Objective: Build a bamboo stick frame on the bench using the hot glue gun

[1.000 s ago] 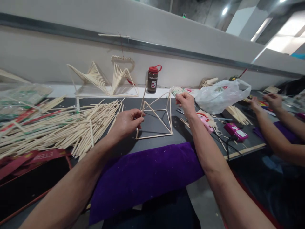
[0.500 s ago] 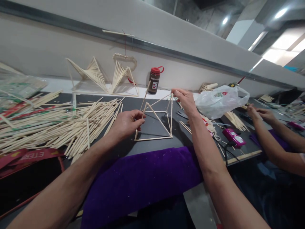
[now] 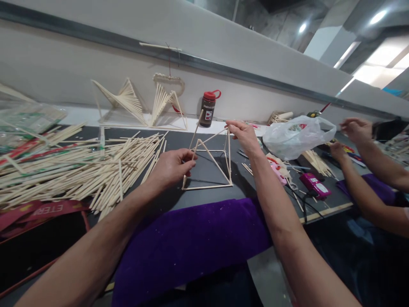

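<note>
A small open frame of thin wooden sticks (image 3: 207,187) stands on the dark tabletop, with a square base and slanting sticks rising to peaks. At its left side my left hand (image 3: 175,168) is closed, thumb and fingers pinching around a slanting wooden stick (image 3: 197,130) whose top end sticks up freely. Whether that stick is joined to the frame lower down is hidden by my fingers. My right hand (image 3: 243,135) pinches the frame's upper right corner with its fingertips; the thumb is partly hidden.
Loose sticks (image 3: 128,170) are heaped at left. Finished stick models (image 3: 123,100) and a red-capped bottle (image 3: 208,108) stand behind. Right lie a plastic bag (image 3: 295,136), a pink glue gun (image 3: 278,174) and a magenta box (image 3: 315,186). Purple cloth (image 3: 198,247) lies in front. A co-worker's hands (image 3: 356,130) are farther right.
My hands stay at the frame almost unmoved; the right fingertips shift slightly left at the corner. The co-worker's hands have moved apart, one rising. The view has shifted a little.
</note>
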A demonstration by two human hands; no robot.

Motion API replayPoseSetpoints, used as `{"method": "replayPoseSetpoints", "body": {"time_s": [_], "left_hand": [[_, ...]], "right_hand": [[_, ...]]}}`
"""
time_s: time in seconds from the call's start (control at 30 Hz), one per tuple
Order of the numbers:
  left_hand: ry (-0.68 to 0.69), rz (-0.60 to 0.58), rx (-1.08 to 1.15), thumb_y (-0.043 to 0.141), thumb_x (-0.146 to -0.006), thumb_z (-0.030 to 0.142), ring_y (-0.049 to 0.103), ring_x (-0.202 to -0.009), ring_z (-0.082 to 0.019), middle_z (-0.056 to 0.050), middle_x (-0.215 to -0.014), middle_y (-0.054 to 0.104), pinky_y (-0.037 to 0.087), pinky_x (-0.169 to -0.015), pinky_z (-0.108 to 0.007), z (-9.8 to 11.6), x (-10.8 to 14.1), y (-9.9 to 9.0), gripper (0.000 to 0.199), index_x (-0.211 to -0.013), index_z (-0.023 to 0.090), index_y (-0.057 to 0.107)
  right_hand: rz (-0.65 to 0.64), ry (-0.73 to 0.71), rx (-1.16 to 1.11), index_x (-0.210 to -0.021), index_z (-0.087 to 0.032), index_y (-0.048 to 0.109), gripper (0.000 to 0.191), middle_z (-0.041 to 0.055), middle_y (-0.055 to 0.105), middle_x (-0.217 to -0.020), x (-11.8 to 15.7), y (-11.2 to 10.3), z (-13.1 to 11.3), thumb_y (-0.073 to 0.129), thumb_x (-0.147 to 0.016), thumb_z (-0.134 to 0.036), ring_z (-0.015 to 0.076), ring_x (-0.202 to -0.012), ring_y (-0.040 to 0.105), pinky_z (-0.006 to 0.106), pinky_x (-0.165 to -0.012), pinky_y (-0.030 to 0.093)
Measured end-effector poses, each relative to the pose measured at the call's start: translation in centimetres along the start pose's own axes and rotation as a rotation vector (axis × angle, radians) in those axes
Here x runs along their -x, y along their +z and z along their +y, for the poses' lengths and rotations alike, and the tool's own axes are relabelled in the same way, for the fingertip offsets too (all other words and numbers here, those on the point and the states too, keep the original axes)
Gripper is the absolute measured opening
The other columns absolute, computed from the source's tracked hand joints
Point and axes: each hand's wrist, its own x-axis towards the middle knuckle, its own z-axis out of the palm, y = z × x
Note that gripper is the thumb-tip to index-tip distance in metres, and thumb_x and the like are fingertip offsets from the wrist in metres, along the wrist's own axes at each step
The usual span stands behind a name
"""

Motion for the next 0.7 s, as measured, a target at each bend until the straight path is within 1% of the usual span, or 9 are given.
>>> {"method": "replayPoseSetpoints", "body": {"time_s": [0.1,0.17,0.33,0.43,0.57,0.7], "left_hand": [[0.001,-0.007,-0.021,0.063,-0.079,0.032,0.066,-0.055,-0.018,0.000,-0.063,0.069,0.049,-0.062,-0.031,0.0,0.0,0.0,0.013,-0.085,0.023,0.069],[0.004,-0.007,-0.043,0.062,-0.081,0.031,0.067,-0.056,-0.017,0.000,-0.066,0.070,0.049,-0.063,-0.031,-0.1,0.1,0.0,0.014,-0.087,0.022,0.069],[0.002,0.013,-0.089,0.061,-0.083,0.030,0.067,-0.058,-0.017,-0.001,-0.067,0.070,0.049,-0.064,-0.031,-0.2,0.1,0.1,0.014,-0.090,0.021,0.070],[-0.012,0.010,-0.068,0.062,-0.082,0.029,0.066,-0.056,-0.016,0.000,-0.066,0.069,0.050,-0.064,-0.031,-0.1,0.1,0.1,0.014,-0.090,0.021,0.070],[-0.012,0.004,-0.061,0.061,-0.081,0.030,0.066,-0.056,-0.016,0.000,-0.067,0.069,0.050,-0.063,-0.030,-0.2,-0.1,0.1,0.015,-0.090,0.020,0.069],[-0.002,-0.007,-0.087,0.061,-0.082,0.031,0.067,-0.058,-0.016,0.000,-0.069,0.070,0.050,-0.064,-0.030,-0.3,-0.2,0.1,0.018,-0.092,0.020,0.070]], "right_hand": [[0.005,0.011,-0.031,-0.115,-0.021,0.071,0.040,0.0049,0.077,-0.099,-0.1,0.2,0.3,0.070,-0.079,-0.040,0.0161,-0.084,0.066,0.028,-0.064,0.051],[0.002,-0.001,-0.025,-0.120,-0.021,0.067,0.044,0.0061,0.077,-0.101,-0.2,0.2,0.5,0.069,-0.081,-0.040,0.0165,-0.085,0.067,0.029,-0.065,0.052],[0.005,-0.050,-0.012,-0.120,-0.023,0.064,0.043,0.0051,0.076,-0.101,0.0,0.3,1.1,0.070,-0.081,-0.039,0.0171,-0.086,0.067,0.032,-0.069,0.054],[-0.002,-0.062,-0.003,-0.122,-0.023,0.064,0.046,0.0047,0.075,-0.102,0.3,0.2,1.3,0.072,-0.080,-0.040,0.0176,-0.089,0.068,0.035,-0.076,0.056],[-0.010,-0.052,-0.020,-0.124,-0.022,0.063,0.049,0.0056,0.075,-0.104,0.7,0.1,1.4,0.072,-0.080,-0.042,0.0193,-0.098,0.069,0.038,-0.087,0.056],[-0.022,-0.065,-0.053,-0.124,-0.020,0.062,0.050,0.0066,0.075,-0.104,0.7,0.1,1.5,0.072,-0.079,-0.040,0.0204,-0.103,0.069,0.041,-0.093,0.056]]}}
